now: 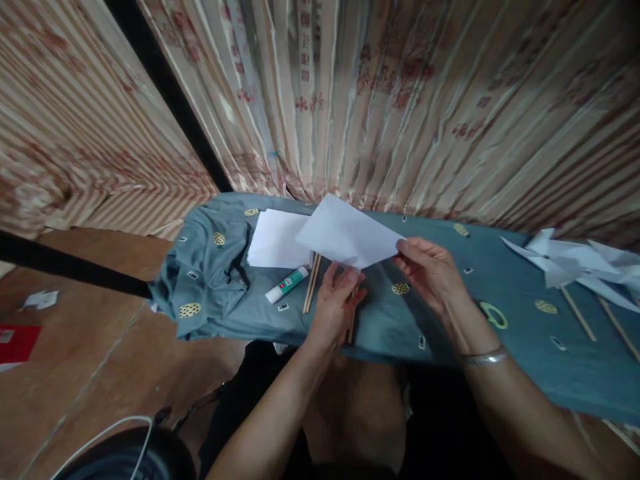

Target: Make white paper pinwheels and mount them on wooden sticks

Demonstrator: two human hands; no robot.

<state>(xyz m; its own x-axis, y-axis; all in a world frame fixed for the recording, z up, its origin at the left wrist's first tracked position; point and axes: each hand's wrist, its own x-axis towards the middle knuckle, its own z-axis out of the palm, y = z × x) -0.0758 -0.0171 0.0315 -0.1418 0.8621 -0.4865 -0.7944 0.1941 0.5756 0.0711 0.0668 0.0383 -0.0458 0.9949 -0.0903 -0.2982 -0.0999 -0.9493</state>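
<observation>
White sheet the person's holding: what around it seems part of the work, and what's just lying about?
Likely part of the work:
white sheet (right hand pinching it, left hand at its near edge)
paper stack
glue stick
wooden sticks
paper pinwheels

Likely just lying about:
red item, white scrap, both on the floor
perhaps the green ring

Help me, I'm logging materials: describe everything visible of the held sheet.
The sheet is white, thin, apparently paper, with straight edges; no print shows. It is held askew above the cloth, its left part overlapping the stack in this view. The left hand touches its near edge; the right hand pinches its right corner, thumb on top.
</observation>
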